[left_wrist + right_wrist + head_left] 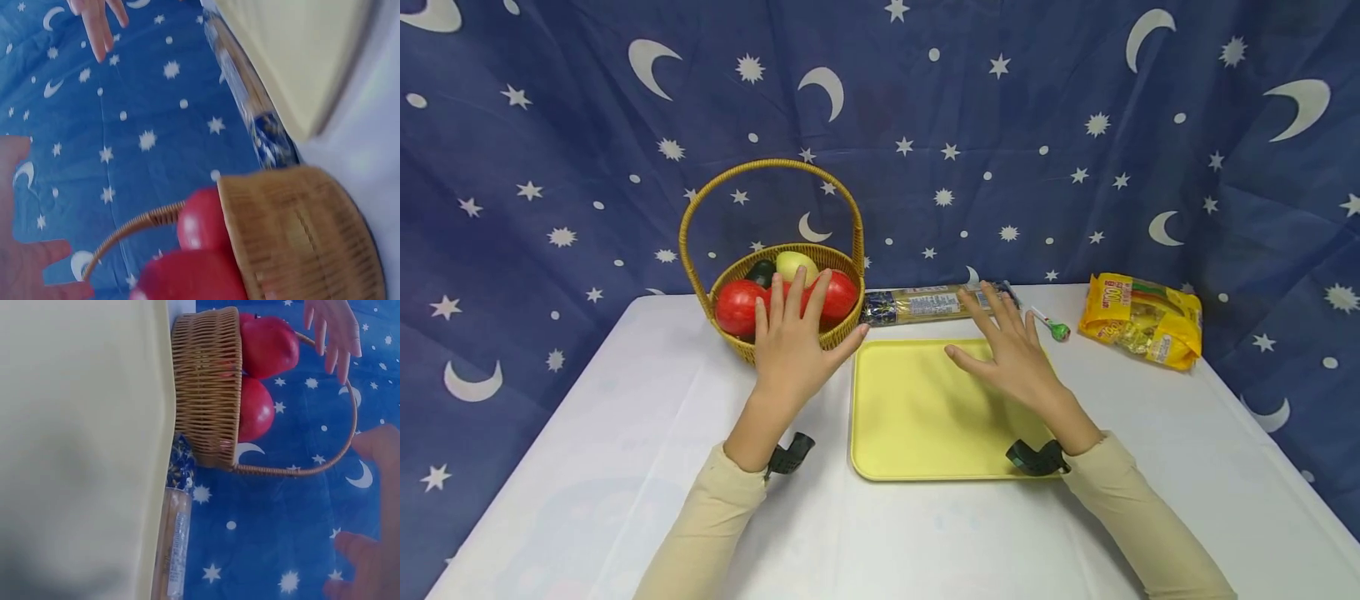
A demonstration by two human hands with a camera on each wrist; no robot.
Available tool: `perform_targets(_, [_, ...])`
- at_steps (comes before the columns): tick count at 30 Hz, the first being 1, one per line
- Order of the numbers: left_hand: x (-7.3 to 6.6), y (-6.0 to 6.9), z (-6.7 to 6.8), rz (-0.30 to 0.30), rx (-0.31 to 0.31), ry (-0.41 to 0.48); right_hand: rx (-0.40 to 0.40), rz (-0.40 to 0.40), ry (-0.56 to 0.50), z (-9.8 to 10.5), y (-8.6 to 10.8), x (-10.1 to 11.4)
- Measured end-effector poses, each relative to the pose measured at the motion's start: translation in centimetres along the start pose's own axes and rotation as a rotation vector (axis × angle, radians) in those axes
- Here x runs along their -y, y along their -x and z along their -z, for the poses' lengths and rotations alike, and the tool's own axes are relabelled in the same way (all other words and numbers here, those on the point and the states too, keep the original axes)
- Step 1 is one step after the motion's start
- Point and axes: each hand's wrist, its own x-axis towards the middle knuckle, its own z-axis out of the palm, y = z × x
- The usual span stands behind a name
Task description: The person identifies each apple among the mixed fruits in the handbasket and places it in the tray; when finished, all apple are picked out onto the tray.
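In the head view, the left hand (pixel 790 354) is left of centre, its fingers straight and spread in front of a wicker basket (pixel 730 344) holding red fruits (pixel 739 307), a pale yellow one and a dark green item. The right hand (pixel 1017 364), right of centre, also has straight, spread fingers, above a yellow tray (pixel 917 408) on the white-covered desk (pixel 910 542). Behind the tray lies a long packet (pixel 925 305); a lollipop (pixel 1059 331) and a yellow bag (pixel 1142 321) lie farther right.

In the left wrist view, the basket fills the lower right, the tray the upper right; part of the left hand shows at the left edge.

In the right wrist view, the tray covers the left, the basket stands upper centre, and the right hand blurs at the right edge.
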Motion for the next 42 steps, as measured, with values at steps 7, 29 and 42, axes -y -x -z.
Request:
perform_targets(7, [2.4,0.4,1.0,0.034,-0.054,0.015,-0.013,0.046,-0.006,-0.6,-0.6,0.7])
perform_targets(29, [8.0,1.0,2.5,0.032,-0.247,0.115,-0.148,0.246,-0.081,-2.4,-2.7,4.1])
perform_targets(42, [12.3,1.9,1.3,0.191,-0.227,0.297,-0.123,0.29,-0.077,-3.2,-3.2,5.3])
